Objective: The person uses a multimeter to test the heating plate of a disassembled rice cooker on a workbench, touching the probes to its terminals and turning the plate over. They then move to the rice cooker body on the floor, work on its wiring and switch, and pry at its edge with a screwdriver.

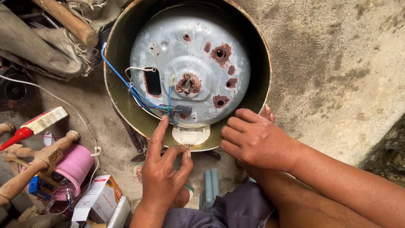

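Note:
A round metal appliance shell (261, 55) lies open side up on the concrete floor. Inside it sits a grey, rust-spotted metal dome (190, 59) with blue wires (126, 82) running to a small connector (182, 110). My left hand (162, 173) reaches over the near rim, its index finger stretched up to the wires by the connector while thumb and other fingers pinch at a white plastic part (190, 136) on the rim. My right hand (253, 141) grips the shell's near rim, fingers curled over the edge.
At left lie a pink spool (76, 165), a wooden stand (38, 162), a red-tipped tube (31, 126), small cardboard boxes (97, 198) and a white cord (63, 103). Sacking and a wooden handle (69, 21) sit at top left. A grey-blue tool (211, 188) rests by my knees.

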